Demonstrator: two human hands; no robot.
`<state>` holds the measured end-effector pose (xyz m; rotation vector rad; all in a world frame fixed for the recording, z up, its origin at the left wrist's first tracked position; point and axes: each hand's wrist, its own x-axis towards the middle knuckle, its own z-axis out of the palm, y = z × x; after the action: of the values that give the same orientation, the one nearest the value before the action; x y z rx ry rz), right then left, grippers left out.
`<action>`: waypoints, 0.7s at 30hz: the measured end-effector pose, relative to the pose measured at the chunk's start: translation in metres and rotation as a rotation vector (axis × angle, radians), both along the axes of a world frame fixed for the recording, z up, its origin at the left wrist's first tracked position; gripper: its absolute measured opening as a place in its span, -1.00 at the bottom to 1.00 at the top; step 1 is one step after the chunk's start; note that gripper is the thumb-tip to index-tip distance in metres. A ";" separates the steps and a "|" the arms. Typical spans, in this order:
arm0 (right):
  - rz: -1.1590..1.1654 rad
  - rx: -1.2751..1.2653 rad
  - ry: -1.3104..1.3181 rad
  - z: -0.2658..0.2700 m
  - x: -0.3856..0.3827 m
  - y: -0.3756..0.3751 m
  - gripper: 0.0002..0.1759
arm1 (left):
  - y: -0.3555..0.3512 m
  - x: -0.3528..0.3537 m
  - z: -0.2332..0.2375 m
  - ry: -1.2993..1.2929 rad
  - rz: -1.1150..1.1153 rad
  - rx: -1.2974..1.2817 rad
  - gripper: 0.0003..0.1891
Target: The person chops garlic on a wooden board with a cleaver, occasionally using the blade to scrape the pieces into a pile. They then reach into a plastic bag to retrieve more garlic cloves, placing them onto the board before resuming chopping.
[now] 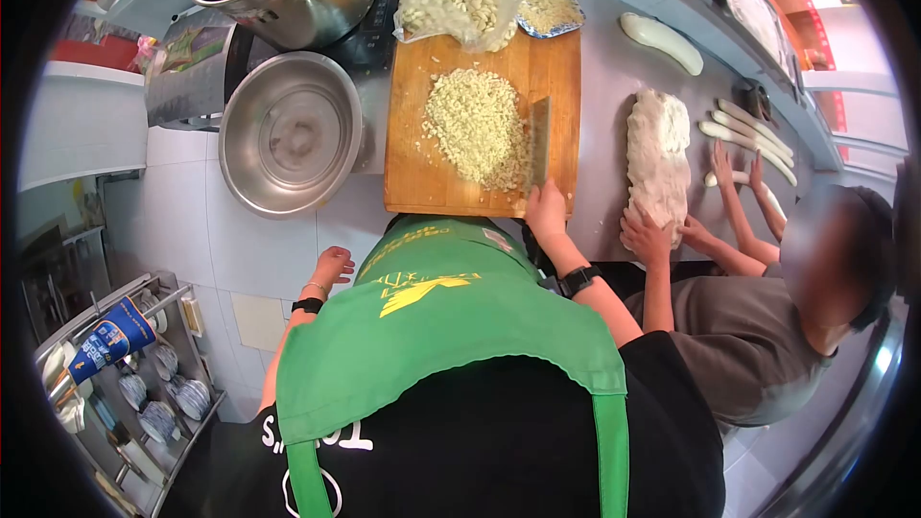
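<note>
R hand grips cleaver nr lower-R corner of board, by chopped bits; L hand hangs, fingers loose.

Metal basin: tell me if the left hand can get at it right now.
Probably yes: the left hand looks empty and hangs near the metal basin, with nothing visible between them.

Yellow lettering on green apron, white on black shirt, illegible
</note>
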<state>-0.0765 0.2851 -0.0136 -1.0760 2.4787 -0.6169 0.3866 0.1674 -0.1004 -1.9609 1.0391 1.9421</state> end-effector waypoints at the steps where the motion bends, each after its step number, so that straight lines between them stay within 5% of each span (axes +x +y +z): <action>1: 0.001 -0.064 -0.063 -0.009 0.003 -0.006 -0.77 | 0.001 0.001 0.001 -0.002 0.002 0.002 -0.74; 2: -0.069 -0.062 -0.264 -0.018 0.002 -0.016 -0.77 | 0.000 0.002 0.003 -0.012 0.000 -0.002 -0.74; 6: -0.062 -0.066 -0.311 0.015 0.007 -0.041 -0.79 | -0.003 0.003 0.007 -0.014 0.014 -0.017 -0.74; 9: 0.058 -0.167 -0.165 0.015 0.006 -0.042 -0.80 | 0.001 0.002 0.003 0.006 0.037 -0.030 -0.74; 11: 0.158 0.037 -0.041 0.012 0.001 -0.052 -0.81 | -0.001 0.002 -0.002 0.010 0.019 -0.020 -0.73; 21: 0.240 0.069 -0.038 0.034 0.005 -0.067 -0.83 | 0.005 0.004 -0.002 0.000 0.032 -0.020 -0.73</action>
<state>-0.0712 0.2183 0.0203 -1.2969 2.2747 -0.4710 0.3909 0.1720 -0.1023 -2.0004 1.0377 1.9551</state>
